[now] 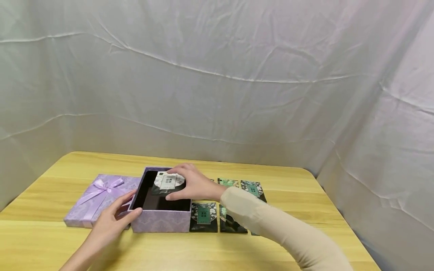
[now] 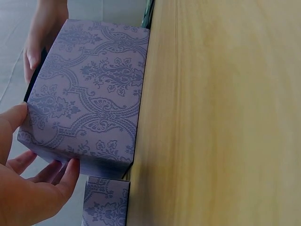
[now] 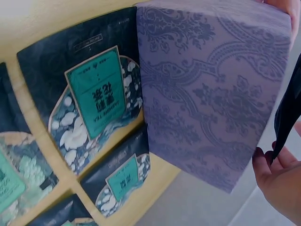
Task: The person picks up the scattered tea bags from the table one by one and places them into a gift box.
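Observation:
A purple patterned gift box (image 1: 161, 221), open at the top with a dark inside, stands on the table. My left hand (image 1: 112, 218) grips its near left corner, thumb and fingers spread about the rim and side. Over the opening, my right hand (image 1: 196, 184) pinches a tea sachet (image 1: 168, 181) with a pale label and a black lower part. In the right wrist view, only the dark edge of that sachet (image 3: 287, 106) shows between the fingers. The box's patterned front wall (image 2: 89, 89) faces the left wrist camera.
The purple lid (image 1: 108, 188) with a ribbon bow lies left of the box. Several dark tea sachets with green labels lie in rows at the right, one jasmine sachet (image 3: 99, 94) right against the box. My right sleeve (image 1: 271, 218) covers some. White cloth (image 1: 217, 75) hangs behind the table.

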`<move>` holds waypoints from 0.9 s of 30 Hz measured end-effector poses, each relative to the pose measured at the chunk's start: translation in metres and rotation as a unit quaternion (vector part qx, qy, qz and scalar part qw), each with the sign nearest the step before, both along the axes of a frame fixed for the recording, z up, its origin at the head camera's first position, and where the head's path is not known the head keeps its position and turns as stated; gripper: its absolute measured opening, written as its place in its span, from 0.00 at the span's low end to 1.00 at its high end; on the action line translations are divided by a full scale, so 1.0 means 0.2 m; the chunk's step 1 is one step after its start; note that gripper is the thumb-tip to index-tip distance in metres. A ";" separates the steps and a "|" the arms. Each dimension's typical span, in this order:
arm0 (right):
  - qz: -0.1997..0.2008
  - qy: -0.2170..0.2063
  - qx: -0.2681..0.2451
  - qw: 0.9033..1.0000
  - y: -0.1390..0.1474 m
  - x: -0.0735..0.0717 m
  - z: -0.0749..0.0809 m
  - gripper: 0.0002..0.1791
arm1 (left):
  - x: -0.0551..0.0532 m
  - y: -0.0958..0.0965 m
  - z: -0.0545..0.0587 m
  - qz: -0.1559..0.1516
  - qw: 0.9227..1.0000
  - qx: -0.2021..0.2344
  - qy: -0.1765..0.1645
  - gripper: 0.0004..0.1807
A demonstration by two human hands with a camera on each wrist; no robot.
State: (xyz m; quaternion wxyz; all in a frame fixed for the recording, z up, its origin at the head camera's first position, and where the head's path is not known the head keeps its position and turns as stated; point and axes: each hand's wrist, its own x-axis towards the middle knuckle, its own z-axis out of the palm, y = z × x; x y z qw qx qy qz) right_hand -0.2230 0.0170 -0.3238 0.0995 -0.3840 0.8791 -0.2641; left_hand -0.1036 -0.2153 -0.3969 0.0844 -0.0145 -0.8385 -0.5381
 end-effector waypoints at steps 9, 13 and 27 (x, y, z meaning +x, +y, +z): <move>0.004 -0.007 0.009 1.000 -0.04 -0.01 -0.05 0.40 | 0.00 0.01 0.01 -0.005 1.000 0.013 -0.002 0.32; 0.008 -0.001 0.014 1.000 -0.04 -0.02 -0.06 0.40 | 0.00 0.01 0.01 -0.004 1.000 0.013 -0.001 0.32; 0.026 0.012 0.046 0.999 -0.09 -0.02 -0.08 0.39 | 0.01 0.01 0.01 -0.003 1.000 0.028 -0.008 0.32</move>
